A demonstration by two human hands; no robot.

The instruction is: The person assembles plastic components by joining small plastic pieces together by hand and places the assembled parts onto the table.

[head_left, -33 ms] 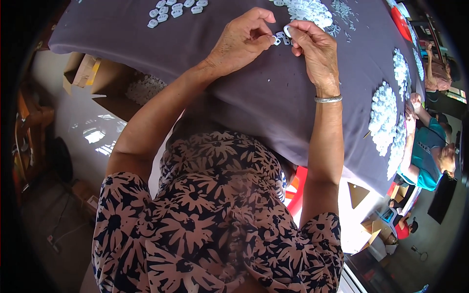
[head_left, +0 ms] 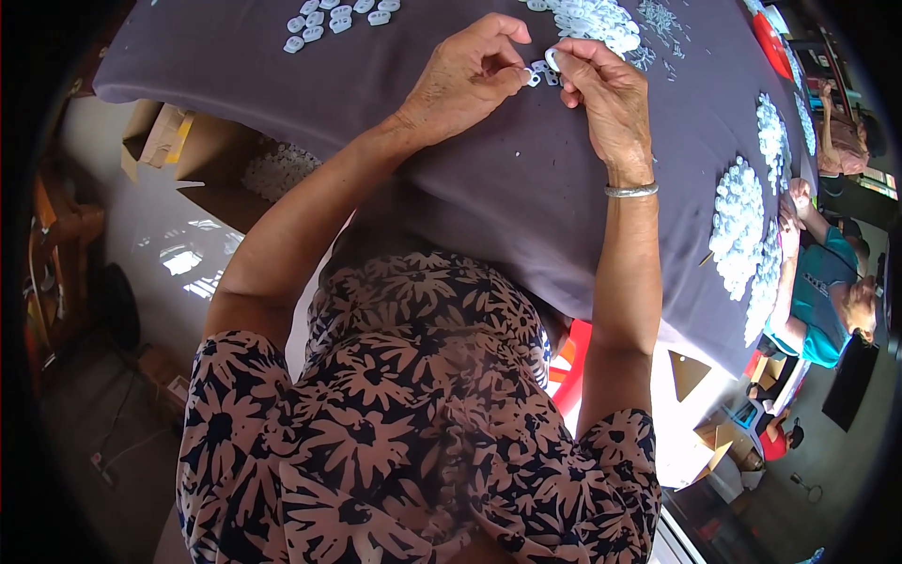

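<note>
My left hand [head_left: 470, 70] is over the dark cloth, its thumb and a finger pinched on a small white plastic piece [head_left: 533, 79] that shows at the tips. Just to its right, my right hand [head_left: 609, 99] grips a white oval plastic piece [head_left: 552, 61] between thumb and forefinger. The two hands are close together but apart. In the gap between them lie several small white plastic pieces with dark holes [head_left: 545, 71], partly covered by the fingers. A metal bangle [head_left: 631, 191] circles my right wrist.
A dark cloth [head_left: 310, 85] covers the table. Beyond my hands lie a heap of white pieces [head_left: 597, 23] and scattered tiny metal-looking parts [head_left: 662, 23]. Grouped oval pieces [head_left: 340, 19] sit far left. Other heaps [head_left: 738, 221] lie right, beside a person in teal [head_left: 822, 296]. A cardboard box [head_left: 221, 164] stands below left.
</note>
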